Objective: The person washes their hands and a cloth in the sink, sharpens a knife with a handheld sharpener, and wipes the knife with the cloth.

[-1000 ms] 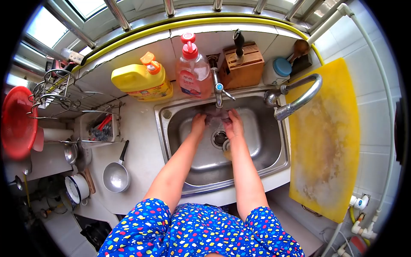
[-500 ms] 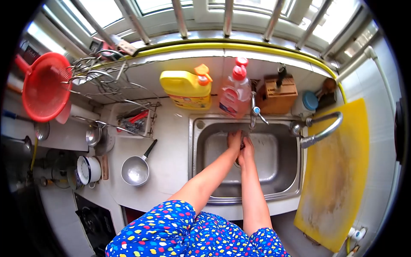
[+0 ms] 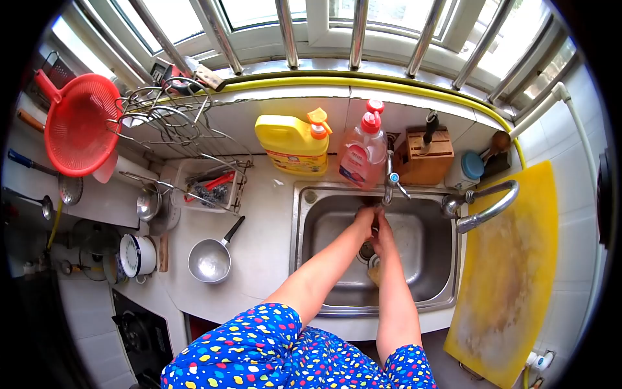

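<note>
In the head view, both my hands are together inside the steel sink [image 3: 414, 272], just under the tap [image 3: 391, 178]. My left hand [image 3: 367, 219] has its fingers curled in against the right. My right hand [image 3: 383, 235] is held against it, fingers closed and pointing toward the tap. A dark patch shows between the palms, but what they hold, if anything, is hidden. Below the wrists lies the drain [image 3: 367, 251], and beside it a small yellowish object [image 3: 374, 275] is partly covered by my right forearm.
A yellow jug [image 3: 295, 146] and a pink soap bottle [image 3: 363, 155] stand behind the sink, with a wooden knife block [image 3: 424, 159] beside them. A small saucepan [image 3: 209, 260] sits left. On the right lean a yellow board [image 3: 508, 272] and a curved spout [image 3: 495, 211].
The view has shifted slightly, so surroundings appear a little lower and further right. My hands stay together beneath the tap; the drain and yellowish object now show more.
</note>
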The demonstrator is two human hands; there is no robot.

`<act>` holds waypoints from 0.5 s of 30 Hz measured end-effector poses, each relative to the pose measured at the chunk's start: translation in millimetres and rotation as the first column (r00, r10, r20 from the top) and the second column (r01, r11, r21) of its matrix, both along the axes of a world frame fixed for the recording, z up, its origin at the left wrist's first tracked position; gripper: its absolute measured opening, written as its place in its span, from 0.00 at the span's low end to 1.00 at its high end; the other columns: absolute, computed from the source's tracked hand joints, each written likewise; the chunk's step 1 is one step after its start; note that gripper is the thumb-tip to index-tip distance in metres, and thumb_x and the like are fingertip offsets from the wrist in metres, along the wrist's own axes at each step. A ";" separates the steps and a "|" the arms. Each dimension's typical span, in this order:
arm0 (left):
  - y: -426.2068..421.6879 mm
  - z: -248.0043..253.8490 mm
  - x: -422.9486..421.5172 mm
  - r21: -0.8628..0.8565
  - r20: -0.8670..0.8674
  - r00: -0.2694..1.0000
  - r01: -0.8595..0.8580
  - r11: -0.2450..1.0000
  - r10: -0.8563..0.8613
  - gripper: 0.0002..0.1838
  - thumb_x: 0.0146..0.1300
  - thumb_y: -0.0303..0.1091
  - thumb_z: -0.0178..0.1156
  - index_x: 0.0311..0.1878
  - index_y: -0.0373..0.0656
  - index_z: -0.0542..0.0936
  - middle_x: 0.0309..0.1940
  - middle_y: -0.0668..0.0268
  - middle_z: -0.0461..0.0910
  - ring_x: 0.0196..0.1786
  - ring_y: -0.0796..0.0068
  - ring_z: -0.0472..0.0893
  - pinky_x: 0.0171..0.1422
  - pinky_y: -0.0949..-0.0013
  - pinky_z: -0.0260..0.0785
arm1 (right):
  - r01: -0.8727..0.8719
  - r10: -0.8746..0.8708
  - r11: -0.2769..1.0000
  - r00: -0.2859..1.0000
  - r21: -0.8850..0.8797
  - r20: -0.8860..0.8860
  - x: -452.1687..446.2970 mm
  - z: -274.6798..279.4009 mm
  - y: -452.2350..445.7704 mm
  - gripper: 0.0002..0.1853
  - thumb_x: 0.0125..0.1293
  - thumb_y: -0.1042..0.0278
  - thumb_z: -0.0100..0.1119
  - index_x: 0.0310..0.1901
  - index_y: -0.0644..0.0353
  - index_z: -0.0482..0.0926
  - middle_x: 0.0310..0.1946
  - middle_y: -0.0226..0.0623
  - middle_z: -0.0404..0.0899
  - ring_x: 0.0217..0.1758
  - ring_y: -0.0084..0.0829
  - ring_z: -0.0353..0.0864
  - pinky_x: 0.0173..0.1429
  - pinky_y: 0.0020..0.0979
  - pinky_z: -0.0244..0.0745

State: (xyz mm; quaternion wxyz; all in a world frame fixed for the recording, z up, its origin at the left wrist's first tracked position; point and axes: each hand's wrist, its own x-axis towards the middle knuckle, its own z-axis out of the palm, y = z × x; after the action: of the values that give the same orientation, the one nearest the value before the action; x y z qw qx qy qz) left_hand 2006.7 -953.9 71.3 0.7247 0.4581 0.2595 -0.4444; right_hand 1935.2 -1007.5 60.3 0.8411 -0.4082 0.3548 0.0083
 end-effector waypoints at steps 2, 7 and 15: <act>-13.2 -59.9 -2.8 0.241 0.358 0.928 0.018 0.970 -0.106 0.11 0.57 0.34 0.54 0.42 0.42 0.74 0.33 0.63 0.77 0.32 0.69 0.76 0.33 0.67 0.68 | 0.013 -0.013 1.000 0.999 -0.008 0.041 2.0 2.3 3.7 0.24 0.61 0.46 0.53 0.54 0.50 0.67 0.45 0.30 0.72 0.50 0.29 0.71 0.45 0.37 0.70; 28.4 -14.6 -2.4 0.744 0.553 0.481 0.084 0.663 -0.681 0.09 0.56 0.34 0.57 0.38 0.41 0.78 0.36 0.62 0.78 0.36 0.73 0.76 0.38 0.67 0.69 | -0.067 0.057 0.997 0.975 0.036 0.214 -5.1 13.3 1.6 0.24 0.57 0.60 0.61 0.54 0.56 0.67 0.48 0.33 0.73 0.49 0.31 0.73 0.50 0.32 0.70; 66.4 15.3 -7.2 -0.270 0.459 0.857 0.387 0.882 -0.235 0.25 0.53 0.40 0.65 0.52 0.40 0.71 0.42 0.61 0.76 0.45 0.69 0.76 0.52 0.67 0.69 | -0.334 0.334 0.942 0.942 -0.002 0.035 -18.5 51.9 24.8 0.23 0.46 0.78 0.64 0.46 0.60 0.70 0.33 0.31 0.75 0.33 0.22 0.75 0.32 0.24 0.70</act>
State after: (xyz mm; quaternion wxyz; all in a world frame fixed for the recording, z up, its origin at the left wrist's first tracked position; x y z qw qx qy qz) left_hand 1999.5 -887.6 86.6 0.7501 0.4405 -0.0625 -0.4893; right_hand 1916.7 -982.7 112.2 0.8343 -0.4609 0.2659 0.1445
